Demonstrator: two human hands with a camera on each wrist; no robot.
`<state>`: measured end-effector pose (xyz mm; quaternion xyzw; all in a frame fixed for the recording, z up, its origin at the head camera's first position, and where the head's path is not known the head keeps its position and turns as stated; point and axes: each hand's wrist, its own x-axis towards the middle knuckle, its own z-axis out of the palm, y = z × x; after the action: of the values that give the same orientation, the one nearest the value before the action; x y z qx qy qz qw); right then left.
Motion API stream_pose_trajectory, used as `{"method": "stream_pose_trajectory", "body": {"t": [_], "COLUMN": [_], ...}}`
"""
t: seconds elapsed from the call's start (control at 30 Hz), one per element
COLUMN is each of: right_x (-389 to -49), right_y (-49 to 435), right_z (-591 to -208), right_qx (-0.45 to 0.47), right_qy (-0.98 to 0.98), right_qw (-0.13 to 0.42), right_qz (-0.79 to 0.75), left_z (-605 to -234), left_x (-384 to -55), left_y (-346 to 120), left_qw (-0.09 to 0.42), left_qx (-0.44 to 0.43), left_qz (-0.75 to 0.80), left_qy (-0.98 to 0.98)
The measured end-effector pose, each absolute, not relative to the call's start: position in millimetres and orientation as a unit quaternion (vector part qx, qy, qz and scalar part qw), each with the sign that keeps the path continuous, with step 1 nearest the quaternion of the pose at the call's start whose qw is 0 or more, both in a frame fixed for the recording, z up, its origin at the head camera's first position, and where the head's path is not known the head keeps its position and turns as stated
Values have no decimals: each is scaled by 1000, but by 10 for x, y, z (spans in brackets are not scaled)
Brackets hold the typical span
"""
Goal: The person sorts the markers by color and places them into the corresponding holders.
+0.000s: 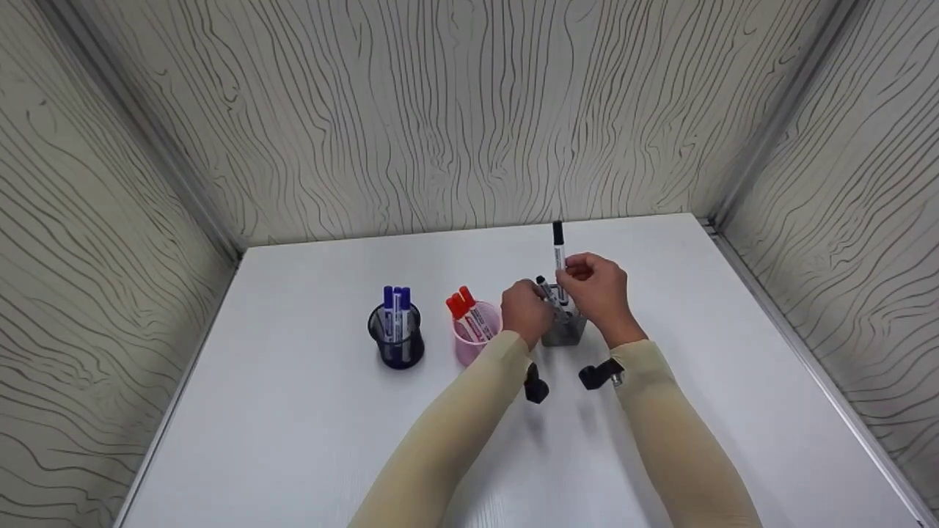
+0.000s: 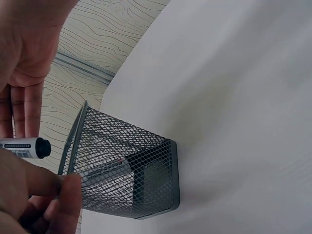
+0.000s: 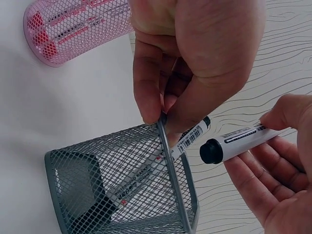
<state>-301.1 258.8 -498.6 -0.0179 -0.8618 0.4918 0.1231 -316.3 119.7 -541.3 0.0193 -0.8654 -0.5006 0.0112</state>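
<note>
My left hand [image 1: 527,312] pinches the rim of a grey square mesh pen holder [image 3: 141,146], thumb on one side and fingers on the other. A white marker [image 3: 134,183] with black ends leans inside that holder. Above its mouth, my right hand [image 1: 603,290] holds another white marker [image 1: 560,253] between thumb and fingers, black cap up in the head view. The lower end of this held marker [image 3: 239,144] is outside the holder, close to the rim. In the left wrist view the mesh holder [image 2: 122,165] stands on the white table.
Left of the grey holder is a pink mesh cup [image 1: 465,353] with several red-capped markers [image 1: 469,315]. Further left stands a dark round mesh cup [image 1: 400,356] holding blue-capped markers [image 1: 396,312]. Wood-patterned panels [image 1: 440,110] enclose the white table [image 1: 293,433] at back and sides.
</note>
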Motion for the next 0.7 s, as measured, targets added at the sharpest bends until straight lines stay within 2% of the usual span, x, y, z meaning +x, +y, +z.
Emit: {"method": "stream_pose_trajectory", "body": {"t": [0.27, 0.7], "right_x": [-3012, -3021], "right_y": [2578, 2593], "right_z": [-5042, -5120], "right_qx": [-25, -20], "right_qy": [-860, -859], "right_qw": [107, 116], "right_qz": [498, 498], "left_z": [-5563, -5568], "left_x": [-3261, -3267], "left_y": [1254, 1236], "left_qw": [15, 22], "left_qx": [29, 20], "left_qz": [-486, -482], "left_qy": [-874, -875]}}
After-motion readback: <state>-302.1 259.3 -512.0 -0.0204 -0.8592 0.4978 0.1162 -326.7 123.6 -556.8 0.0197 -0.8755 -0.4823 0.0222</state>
